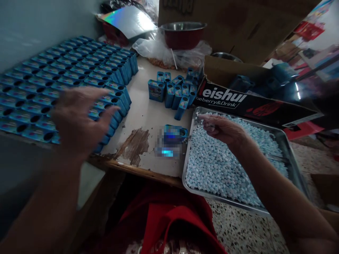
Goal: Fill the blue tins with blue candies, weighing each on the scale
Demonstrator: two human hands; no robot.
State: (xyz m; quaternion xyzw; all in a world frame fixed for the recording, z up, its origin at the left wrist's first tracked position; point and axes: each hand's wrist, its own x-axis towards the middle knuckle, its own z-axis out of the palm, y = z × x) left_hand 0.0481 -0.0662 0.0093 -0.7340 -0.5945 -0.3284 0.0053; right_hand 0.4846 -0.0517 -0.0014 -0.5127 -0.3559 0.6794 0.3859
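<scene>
My left hand [79, 118], blurred by motion, hovers over the near right edge of the packed rows of blue boxes [71, 63]. Its thumb and fingers are apart, with nothing between them. My right hand [225, 128] is above a metal tray [186, 169] of small pale blue and white candies [217, 169]. Its fingertips are drawn together; what they hold, if anything, cannot be made out. One blue box [182, 132] with a round hole on top stands on the table between my hands, partly covered by a pixelated patch.
Several loose blue boxes [177, 91] stand in a cluster mid-table. Behind the tray is a black printed carton [254, 106] with blue boxes inside. A red bowl [182, 37] and a clear plastic bag [148, 49] are at the back. The table's front edge [143, 173] is worn.
</scene>
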